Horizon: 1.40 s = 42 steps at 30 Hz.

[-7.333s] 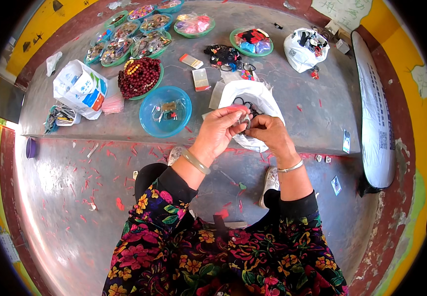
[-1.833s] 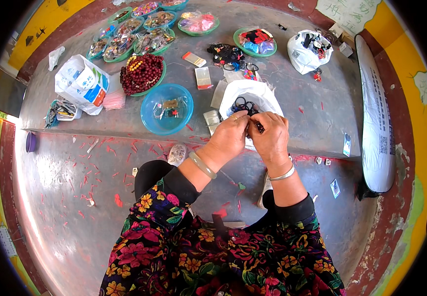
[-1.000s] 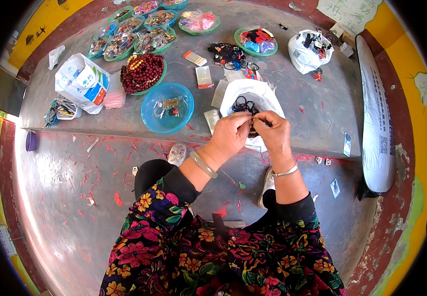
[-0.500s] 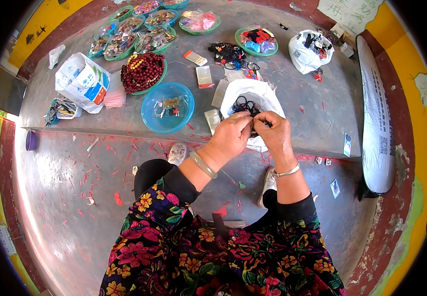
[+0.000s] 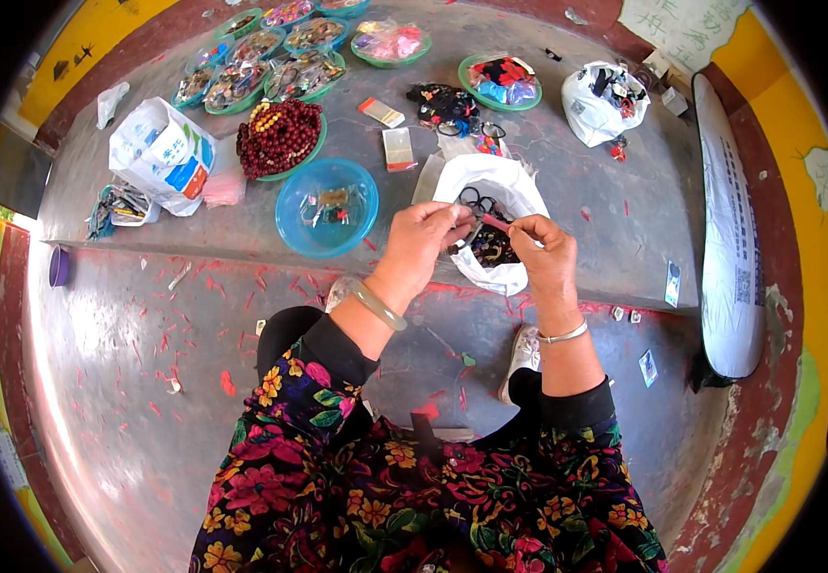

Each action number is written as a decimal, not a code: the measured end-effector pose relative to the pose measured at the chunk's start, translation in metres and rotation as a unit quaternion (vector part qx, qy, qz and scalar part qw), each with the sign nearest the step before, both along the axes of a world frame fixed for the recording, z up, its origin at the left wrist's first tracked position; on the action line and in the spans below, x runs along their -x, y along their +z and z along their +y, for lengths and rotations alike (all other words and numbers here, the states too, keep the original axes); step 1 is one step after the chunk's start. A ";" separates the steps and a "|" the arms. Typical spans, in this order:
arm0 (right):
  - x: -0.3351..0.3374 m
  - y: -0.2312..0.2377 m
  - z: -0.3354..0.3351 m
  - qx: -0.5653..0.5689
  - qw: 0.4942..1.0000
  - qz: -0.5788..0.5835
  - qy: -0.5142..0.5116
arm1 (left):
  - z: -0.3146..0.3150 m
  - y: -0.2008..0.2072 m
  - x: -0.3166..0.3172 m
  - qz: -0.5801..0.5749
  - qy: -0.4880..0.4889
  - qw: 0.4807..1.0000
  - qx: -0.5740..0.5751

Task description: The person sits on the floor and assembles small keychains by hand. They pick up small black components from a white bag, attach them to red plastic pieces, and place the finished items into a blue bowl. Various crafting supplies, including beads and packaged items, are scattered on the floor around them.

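My left hand [image 5: 421, 244] pinches what looks like a dark hair tie [image 5: 476, 229] over a white plastic bag [image 5: 519, 191]. At the bag's right side, the fingers of my right hand [image 5: 546, 253] are closed on the end of a short thin red strip [image 5: 496, 223]. This strip spans toward my left fingertips; whether it is joined to the hair tie is too small to tell. Inside the open bag lie dark hair ties and small coloured bits [image 5: 493, 250], partly hidden by my hands.
Left of the bag stands a blue bowl [image 5: 285, 215] with small packets. Beyond are dark red bead strings [image 5: 280, 138], a pile of black cords [image 5: 444, 103] and several filled bowls. Another white bag [image 5: 605, 105] stands at right. The ledge edge [image 5: 605, 294] runs before my feet.
My hands have drawn apart, the left moving left and the right slightly right and down. The red strip between them and more of the bag's contents now show.
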State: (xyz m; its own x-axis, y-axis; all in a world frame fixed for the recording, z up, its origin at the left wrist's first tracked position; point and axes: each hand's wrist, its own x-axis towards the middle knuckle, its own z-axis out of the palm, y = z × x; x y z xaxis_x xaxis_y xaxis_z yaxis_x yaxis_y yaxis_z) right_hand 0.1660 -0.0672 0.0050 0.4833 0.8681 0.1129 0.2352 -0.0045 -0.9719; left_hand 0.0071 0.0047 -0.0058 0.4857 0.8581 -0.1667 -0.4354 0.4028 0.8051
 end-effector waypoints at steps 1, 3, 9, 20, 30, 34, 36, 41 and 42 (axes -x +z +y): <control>-0.001 -0.001 -0.001 -0.011 1.000 -0.004 0.005 | 0.002 0.001 0.003 -0.009 0.003 1.000 0.011; -0.001 -0.002 -0.005 -0.020 1.000 -0.007 0.016 | 0.006 0.004 0.008 -0.008 0.027 1.000 0.013; -0.002 0.012 -0.015 0.016 0.961 -0.182 0.206 | 0.020 0.006 0.024 -0.024 0.083 0.996 -0.014; 0.020 -0.009 -0.037 0.096 0.843 -0.360 0.389 | 0.017 0.005 0.019 -0.025 0.066 0.997 -0.001; 0.023 -0.011 -0.053 0.163 0.799 -0.382 0.434 | 0.015 0.003 0.018 -0.018 0.051 0.999 0.002; 0.013 -0.012 -0.057 0.219 0.779 -0.341 0.479 | 0.015 0.004 0.016 -0.010 0.048 0.999 0.008; 0.011 -0.012 -0.055 0.236 0.785 -0.267 0.506 | 0.015 0.004 0.016 -0.009 0.045 0.999 0.006; 0.002 -0.028 -0.059 0.170 0.770 -0.356 0.501 | 0.015 0.003 0.013 0.003 0.031 0.999 0.007; 0.008 -0.019 -0.056 0.226 0.768 -0.309 0.513 | 0.014 0.003 0.015 0.006 0.033 0.999 0.008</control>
State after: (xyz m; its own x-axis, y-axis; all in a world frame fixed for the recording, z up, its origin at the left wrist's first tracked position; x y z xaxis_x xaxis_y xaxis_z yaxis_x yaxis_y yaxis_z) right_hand 0.1578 -0.1232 -0.0136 -0.5055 0.7748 -0.3797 0.7569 0.1869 -0.6263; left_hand -0.0082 0.0190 -0.0030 0.4257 0.8856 -0.1859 -0.4520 0.3860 0.8042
